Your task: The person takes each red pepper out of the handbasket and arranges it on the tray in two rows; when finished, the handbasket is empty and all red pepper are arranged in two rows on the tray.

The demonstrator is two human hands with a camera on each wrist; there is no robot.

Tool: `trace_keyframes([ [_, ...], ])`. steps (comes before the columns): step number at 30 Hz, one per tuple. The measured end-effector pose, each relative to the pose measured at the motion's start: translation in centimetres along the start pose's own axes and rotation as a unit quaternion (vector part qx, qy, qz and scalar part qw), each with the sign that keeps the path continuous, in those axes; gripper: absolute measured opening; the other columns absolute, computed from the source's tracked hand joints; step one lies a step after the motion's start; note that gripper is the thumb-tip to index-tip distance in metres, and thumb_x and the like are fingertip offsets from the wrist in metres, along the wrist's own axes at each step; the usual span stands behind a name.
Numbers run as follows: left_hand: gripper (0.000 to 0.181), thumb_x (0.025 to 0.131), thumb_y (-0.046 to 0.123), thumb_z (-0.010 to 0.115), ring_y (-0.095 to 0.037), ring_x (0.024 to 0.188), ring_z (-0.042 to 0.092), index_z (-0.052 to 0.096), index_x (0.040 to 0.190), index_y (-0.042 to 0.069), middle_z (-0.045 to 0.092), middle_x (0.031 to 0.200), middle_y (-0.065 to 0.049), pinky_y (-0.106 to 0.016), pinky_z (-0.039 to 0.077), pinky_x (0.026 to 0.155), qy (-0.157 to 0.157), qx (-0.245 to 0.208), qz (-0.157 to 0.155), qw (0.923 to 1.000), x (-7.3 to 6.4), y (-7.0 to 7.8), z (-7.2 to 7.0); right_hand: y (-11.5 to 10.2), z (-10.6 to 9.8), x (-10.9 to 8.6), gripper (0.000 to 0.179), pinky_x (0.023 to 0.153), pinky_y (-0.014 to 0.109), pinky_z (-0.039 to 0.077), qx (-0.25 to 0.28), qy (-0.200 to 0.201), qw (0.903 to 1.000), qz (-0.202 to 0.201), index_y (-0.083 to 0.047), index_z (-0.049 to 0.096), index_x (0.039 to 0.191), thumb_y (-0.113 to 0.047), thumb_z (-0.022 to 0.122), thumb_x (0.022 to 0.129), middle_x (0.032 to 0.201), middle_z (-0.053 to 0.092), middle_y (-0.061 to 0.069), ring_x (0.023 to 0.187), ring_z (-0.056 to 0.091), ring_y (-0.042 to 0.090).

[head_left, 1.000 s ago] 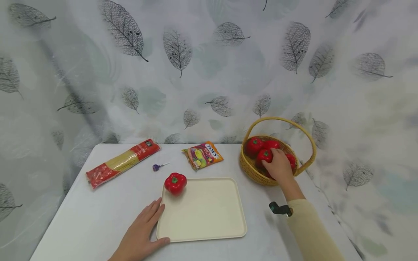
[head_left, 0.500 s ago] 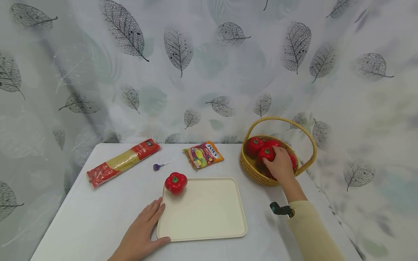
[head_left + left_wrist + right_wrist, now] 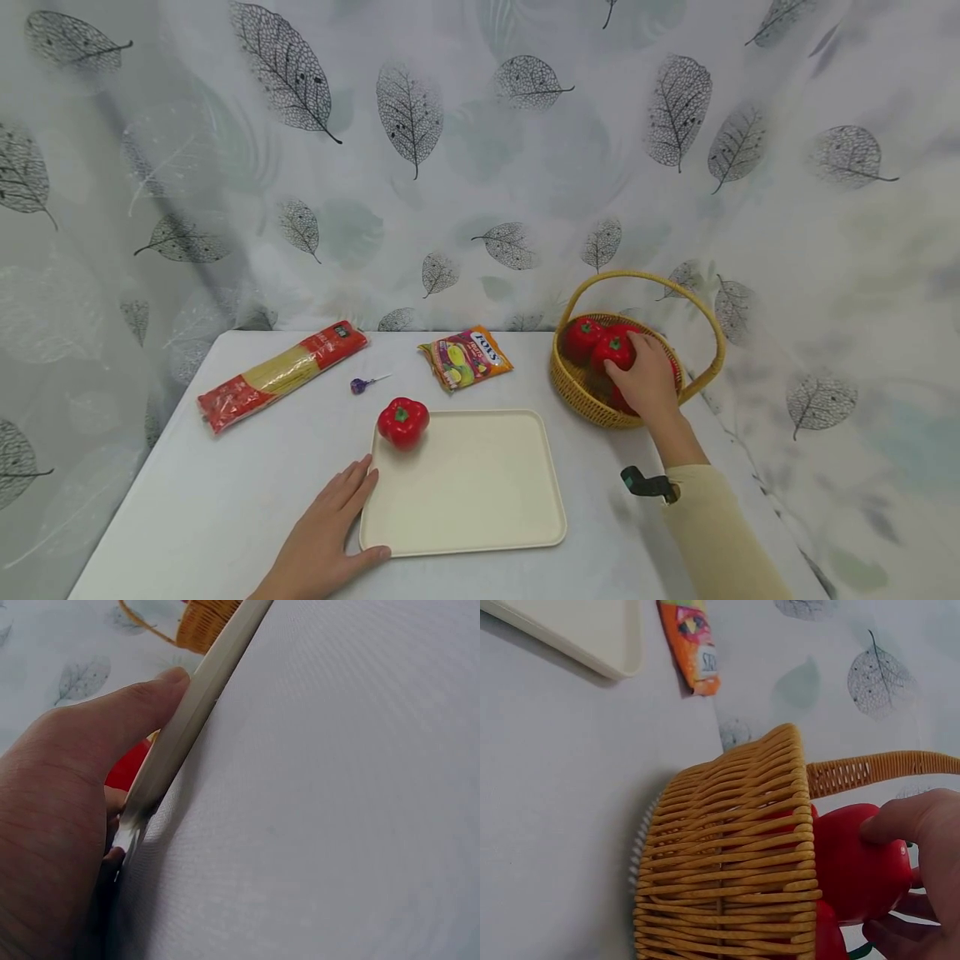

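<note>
- Seems to be at the grasping step: gripping a red bell pepper (image 3: 612, 353) inside the wicker basket (image 3: 588, 402) with the right hand (image 3: 647, 379), thumb on one side and fingers curled round the other.
- Resting the left hand (image 3: 326, 529) along the left edge of the cream tray (image 3: 480, 492), fingers extended, thumb at the near edge, clasping nothing; probably steadying the tray.
- Calls next, in judgement, for a secure hold and a lift clear of the basket's rim, out from under the arched handle (image 3: 637, 273), without dragging the neighbouring peppers (image 3: 582, 337) along.
- Holding in the basket: the gripped pepper on top, with several more beside and below; hard to count, being partly hidden by the hand and wall.
- Holding on the tray: just a single pepper (image 3: 403, 423) at the far left corner, with bare space across the rest.
- Lying beyond the tray: a fruit candy bag (image 3: 471, 358), a lollipop (image 3: 360, 385) and a long red-and-yellow packet (image 3: 283, 375), all out of the hands' grasp.
</note>
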State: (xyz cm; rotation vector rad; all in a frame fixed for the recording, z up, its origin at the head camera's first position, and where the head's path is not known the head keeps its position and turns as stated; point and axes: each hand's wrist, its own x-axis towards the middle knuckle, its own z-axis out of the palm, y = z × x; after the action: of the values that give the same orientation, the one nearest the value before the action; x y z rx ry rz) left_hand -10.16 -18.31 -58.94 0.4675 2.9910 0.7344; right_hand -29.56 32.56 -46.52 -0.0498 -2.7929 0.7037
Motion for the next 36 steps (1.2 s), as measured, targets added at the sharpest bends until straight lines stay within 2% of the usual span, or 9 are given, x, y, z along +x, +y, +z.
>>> trace_keyframes([
  [8, 0.116, 0.083, 0.089, 0.064, -0.031, 0.162, 0.029, 0.044, 0.167, 0.013, 0.027, 0.178, -0.002, -0.062, 0.034, 0.123, -0.005, -0.002, -0.001, 1.0000, 0.1, 0.1, -0.2, -0.6, -0.6, -0.4, 0.073, 0.114, 0.072, 0.042, 0.008, 0.013, 0.9998, -0.010, 0.007, 0.047, 0.157, -0.025, 0.078, 0.098, 0.154, 0.047, 0.033, 0.143, 0.044, 0.053],
  [14, 0.116, 0.083, 0.089, 0.064, -0.031, 0.162, 0.029, 0.044, 0.167, 0.012, 0.026, 0.179, -0.002, -0.062, 0.034, 0.123, -0.012, -0.002, -0.004, 0.9999, 0.1, 0.2, -0.2, -0.8, -0.7, -0.6, 0.073, 0.111, 0.072, 0.045, 0.020, 0.039, 0.9987, -0.025, 0.005, 0.050, 0.156, -0.025, 0.080, 0.097, 0.153, 0.050, 0.031, 0.140, 0.048, 0.052],
  [23, 0.116, 0.083, 0.090, 0.063, -0.030, 0.162, 0.028, 0.043, 0.168, 0.013, 0.026, 0.179, -0.002, -0.062, 0.034, 0.124, -0.006, 0.000, -0.001, 1.0000, 0.1, 0.1, 0.0, -1.3, -0.8, -0.9, 0.069, 0.108, 0.071, 0.048, 0.053, 0.065, 0.9954, -0.046, 0.000, 0.055, 0.153, -0.027, 0.083, 0.096, 0.152, 0.054, 0.027, 0.139, 0.050, 0.049],
  [29, 0.116, 0.083, 0.090, 0.064, -0.030, 0.162, 0.028, 0.043, 0.168, 0.013, 0.026, 0.179, -0.001, -0.061, 0.034, 0.124, 0.002, 0.000, 0.001, 1.0000, 0.0, 0.0, 0.1, -1.8, -0.9, -1.2, 0.068, 0.108, 0.071, 0.049, 0.069, 0.070, 0.9940, -0.049, -0.003, 0.058, 0.152, -0.027, 0.085, 0.094, 0.153, 0.054, 0.024, 0.140, 0.050, 0.047],
  [36, 0.116, 0.084, 0.090, 0.062, -0.031, 0.162, 0.028, 0.043, 0.168, 0.013, 0.024, 0.179, -0.002, -0.062, 0.033, 0.124, -0.009, 0.001, 0.000, 1.0000, 0.0, 0.0, 0.0, -2.8, -1.1, -1.9, 0.066, 0.105, 0.070, 0.051, 0.094, 0.066, 0.9916, -0.059, -0.005, 0.059, 0.151, -0.027, 0.086, 0.094, 0.152, 0.054, 0.022, 0.139, 0.050, 0.045],
])
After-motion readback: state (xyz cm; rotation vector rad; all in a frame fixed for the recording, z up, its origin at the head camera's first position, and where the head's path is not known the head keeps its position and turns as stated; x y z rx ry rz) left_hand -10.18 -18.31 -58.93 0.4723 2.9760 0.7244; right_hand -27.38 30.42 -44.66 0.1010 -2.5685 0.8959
